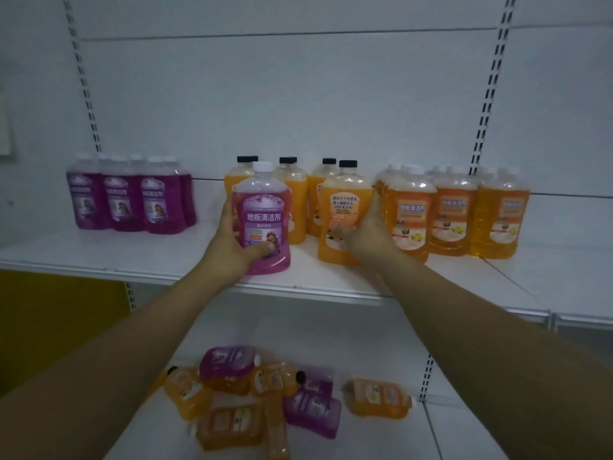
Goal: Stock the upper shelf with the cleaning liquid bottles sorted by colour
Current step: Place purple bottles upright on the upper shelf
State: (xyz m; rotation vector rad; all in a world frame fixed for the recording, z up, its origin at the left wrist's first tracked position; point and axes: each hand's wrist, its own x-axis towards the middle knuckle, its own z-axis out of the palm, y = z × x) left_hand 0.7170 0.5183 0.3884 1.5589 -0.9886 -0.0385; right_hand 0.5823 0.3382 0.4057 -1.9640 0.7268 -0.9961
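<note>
My left hand (pixel 232 247) grips a purple bottle with a white cap (pixel 263 210), upright at the front of the upper shelf (pixel 139 257). My right hand (pixel 371 227) grips an orange bottle with a black cap (pixel 343 207), standing on the shelf just right of it. Behind them stand more black-capped orange bottles (pixel 293 197). A group of purple bottles (pixel 132 197) stands at the shelf's left. White-capped amber bottles (pixel 457 210) fill the right.
On the lower shelf (pixel 381 436) lies a loose heap of purple and orange bottles (pixel 252 393) on their sides. Slotted uprights (pixel 487 94) run up the white back panel. A yellow panel (pixel 59 313) sits at lower left.
</note>
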